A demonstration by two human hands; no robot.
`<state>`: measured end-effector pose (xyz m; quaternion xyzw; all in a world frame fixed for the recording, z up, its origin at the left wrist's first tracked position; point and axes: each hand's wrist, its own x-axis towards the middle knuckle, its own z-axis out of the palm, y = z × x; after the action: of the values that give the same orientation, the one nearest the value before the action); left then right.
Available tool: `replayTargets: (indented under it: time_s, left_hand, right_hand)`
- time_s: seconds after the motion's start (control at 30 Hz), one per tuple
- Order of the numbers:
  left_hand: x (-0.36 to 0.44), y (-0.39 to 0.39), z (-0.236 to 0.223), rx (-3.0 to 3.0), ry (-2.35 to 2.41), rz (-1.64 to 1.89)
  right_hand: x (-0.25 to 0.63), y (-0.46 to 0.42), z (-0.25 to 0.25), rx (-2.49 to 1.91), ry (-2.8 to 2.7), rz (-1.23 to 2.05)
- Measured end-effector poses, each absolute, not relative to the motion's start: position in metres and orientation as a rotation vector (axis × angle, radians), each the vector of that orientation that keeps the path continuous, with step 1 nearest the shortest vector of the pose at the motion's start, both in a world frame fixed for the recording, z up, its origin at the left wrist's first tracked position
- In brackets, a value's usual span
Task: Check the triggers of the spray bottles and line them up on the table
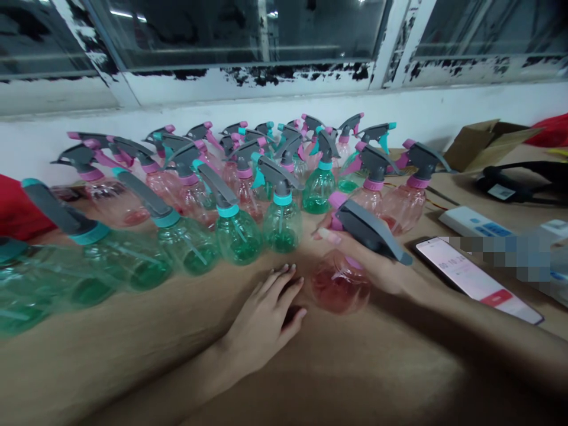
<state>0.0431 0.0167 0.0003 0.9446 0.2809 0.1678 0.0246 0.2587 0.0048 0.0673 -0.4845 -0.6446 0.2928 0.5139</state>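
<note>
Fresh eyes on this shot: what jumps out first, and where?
The crowd of green and pink spray bottles across the back and left of the table. Next, front and right of centre, the right hand gripping a pink spray bottle below its grey spray head. Then the lit phone lying at right.

We are seeing glossy, see-through plastic on the held bottle (339, 290), matt plastic on its spray head (370, 229), a smooth, wood-look tabletop (53, 373), a matt cardboard box (481, 145) and rough, flaking window-frame paint (151, 86).
</note>
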Motion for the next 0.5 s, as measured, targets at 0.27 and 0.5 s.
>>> replayTargets:
  time_s: [0.27,0.5]
  left_hand:
    - [0.0429,0.0160,-0.0005,2.933,0.865,0.510]
    - [0.0438,0.0151,-0.0001,2.922,0.880,0.522]
  right_hand:
    - [0.2604,0.0021,0.0652,-1.222,-1.533,0.710]
    - [0.2541,0.0004,0.0590,-1.086,-1.410,0.852]
